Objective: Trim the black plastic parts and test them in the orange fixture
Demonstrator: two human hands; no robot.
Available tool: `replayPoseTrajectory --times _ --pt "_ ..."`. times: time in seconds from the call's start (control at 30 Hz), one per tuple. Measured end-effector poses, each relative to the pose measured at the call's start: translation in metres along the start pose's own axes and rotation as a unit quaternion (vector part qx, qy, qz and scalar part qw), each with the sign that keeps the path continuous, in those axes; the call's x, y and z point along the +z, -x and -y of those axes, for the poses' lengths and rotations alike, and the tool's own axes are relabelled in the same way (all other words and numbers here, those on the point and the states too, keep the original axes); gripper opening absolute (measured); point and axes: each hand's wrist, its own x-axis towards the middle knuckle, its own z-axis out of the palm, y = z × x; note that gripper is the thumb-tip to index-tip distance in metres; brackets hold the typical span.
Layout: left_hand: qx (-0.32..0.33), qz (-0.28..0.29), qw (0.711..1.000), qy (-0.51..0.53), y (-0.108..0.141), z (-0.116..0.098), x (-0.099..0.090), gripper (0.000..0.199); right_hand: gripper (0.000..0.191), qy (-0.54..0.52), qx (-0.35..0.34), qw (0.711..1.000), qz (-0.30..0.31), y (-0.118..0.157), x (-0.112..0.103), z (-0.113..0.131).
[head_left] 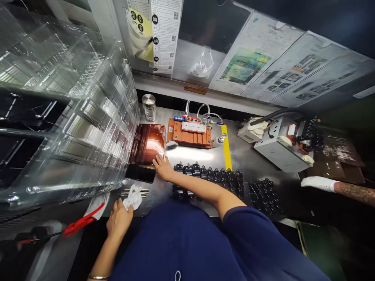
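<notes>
The left grip (119,219) is closed on a crumpled white cloth (134,198) by thin metal rods (144,193); the right grip (163,168), open, touches the near corner of the reddish-brown box (150,141) on the desk (190,154)

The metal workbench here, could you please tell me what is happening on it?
A person is working at the bench with bare hands. The left hand has a crumpled white cloth at its fingers, beside some thin metal rods. The right hand touches the near edge of a glossy reddish-brown case. An orange fixture and rows of black parts lie untouched. At the right, another person's white-gloved hand is visible.
</notes>
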Motion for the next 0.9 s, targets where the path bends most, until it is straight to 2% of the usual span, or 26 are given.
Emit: replayPoseTrajectory --times 0.07,0.1,0.17,0.2,0.23,0.3,0.33,0.37,0.4,0.43,0.5,0.6,0.67,0.73,0.8,0.9 --pt "0.053 -0.046 0.997 -0.034 0.002 -0.014 -0.012 0.046 0.047 -0.018 0.009 1.0 0.0 0.004 0.002 -0.011" --pt "0.049 -0.042 0.998 0.002 0.001 -0.025 -0.016 0.044 0.045 -0.031 0.012 0.999 -0.005 0.005 0.001 -0.015" --pt "0.012 0.006 0.989 0.151 -0.005 -0.051 -0.024 0.036 0.043 -0.057 0.019 0.998 -0.024 0.008 -0.004 -0.02" --pt "-0.022 0.042 0.968 0.248 -0.011 -0.065 -0.026 0.033 0.042 -0.069 0.024 0.997 -0.04 0.01 -0.007 -0.022" --pt "-0.055 0.08 0.933 0.347 -0.018 -0.078 -0.028 0.031 0.042 -0.079 0.026 0.995 -0.061 0.013 -0.01 -0.024" --pt "-0.108 0.153 0.84 0.51 -0.034 -0.101 -0.031 0.036 0.041 -0.099 0.011 0.989 -0.106 0.025 -0.012 -0.027" --pt "-0.123 0.179 0.8 0.56 -0.043 -0.11 -0.032 0.041 0.04 -0.109 -0.005 0.987 -0.122 0.033 -0.012 -0.028" --pt "-0.133 0.197 0.774 0.586 -0.05 -0.118 -0.032 0.042 0.04 -0.115 -0.023 0.985 -0.129 0.043 -0.011 -0.028" --pt "-0.135 0.206 0.766 0.594 -0.057 -0.125 -0.032 0.036 0.039 -0.119 -0.039 0.984 -0.129 0.055 -0.009 -0.029" --pt "-0.124 0.205 0.772 0.589 -0.062 -0.132 -0.03 0.027 0.039 -0.123 -0.051 0.983 -0.124 0.066 -0.008 -0.03" --pt "-0.07 0.189 0.802 0.562 -0.064 -0.143 -0.025 0.013 0.038 -0.137 -0.069 0.983 -0.103 0.09 -0.007 -0.033" --pt "0.042 0.149 0.847 0.508 -0.049 -0.157 -0.012 0.018 0.057 -0.215 -0.105 0.966 -0.095 0.117 -0.013 -0.037" --pt "0.107 0.145 0.875 0.45 -0.031 -0.166 -0.004 0.02 0.062 -0.292 -0.095 0.94 -0.152 0.127 -0.021 -0.038" --pt "0.19 0.148 0.902 0.359 -0.012 -0.174 0.003 0.019 0.049 -0.344 -0.047 0.908 -0.235 0.133 -0.03 -0.037" --pt "0.299 0.129 0.914 0.241 0.004 -0.181 0.006 0.019 0.038 -0.36 -0.001 0.891 -0.277 0.137 -0.039 -0.034" --pt "0.421 0.092 0.9 0.069 0.021 -0.193 0.01 0.018 0.025 -0.371 0.038 0.891 -0.257 0.149 -0.049 -0.033"
